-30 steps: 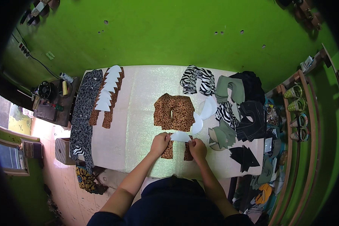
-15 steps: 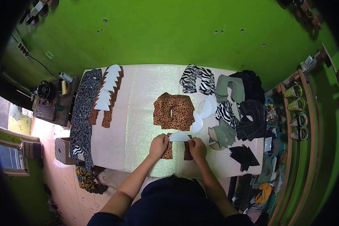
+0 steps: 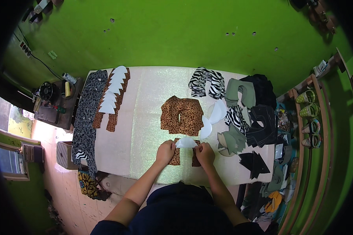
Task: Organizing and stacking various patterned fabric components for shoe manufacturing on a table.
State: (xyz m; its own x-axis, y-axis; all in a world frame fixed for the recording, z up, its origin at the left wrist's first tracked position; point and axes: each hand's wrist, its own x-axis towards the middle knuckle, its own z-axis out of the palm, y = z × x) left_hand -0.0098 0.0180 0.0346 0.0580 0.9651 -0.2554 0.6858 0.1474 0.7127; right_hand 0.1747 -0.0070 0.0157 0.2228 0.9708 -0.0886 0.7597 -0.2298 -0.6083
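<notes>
Down at the near edge of the white table (image 3: 145,117), both hands met over one small job. The left hand (image 3: 166,152) pinched the left end of a white curved piece (image 3: 186,142), and the right hand (image 3: 204,153) pinched its right end, fingers curled and pressed down. That white piece lay on top of a small leopard-print piece (image 3: 176,157), right in front of the person. Just beyond it sat a bigger leopard-print stack (image 3: 182,115), with white rounded cut-outs (image 3: 213,115) touching its right side. Farther right came zebra-print pieces (image 3: 206,81), olive pieces (image 3: 239,91) and black pieces (image 3: 262,117). Over on the far left ran a row of white triangles (image 3: 111,96) on brown strips, beside a long dark patterned cloth (image 3: 86,117).
</notes>
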